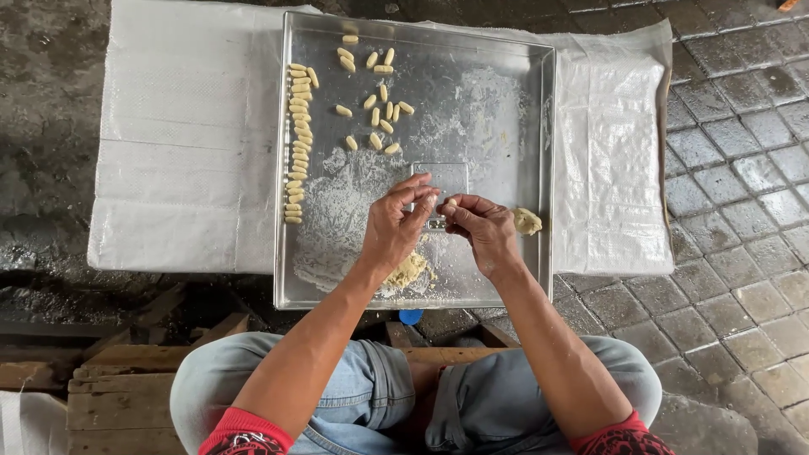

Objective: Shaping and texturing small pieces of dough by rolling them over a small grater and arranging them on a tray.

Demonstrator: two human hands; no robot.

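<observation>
Head view: left hand [394, 226] and right hand [482, 229] meet above the near half of a square metal tray [506, 101]. Right fingertips pinch a small dough piece [451, 203]; left fingers are curled beside it, contact unclear. A flat metal scraper [447, 179] lies just behind the hands. One dough lump [406, 271] sits under the left wrist, another lump [527, 222] near the right rim. Shaped dough pellets [296, 143] line the left rim, others scattered at the far end

Dough lump [407, 271] partly hidden under left wrist; piece between hands' fingertips [449, 203] mostly covered.
</observation>
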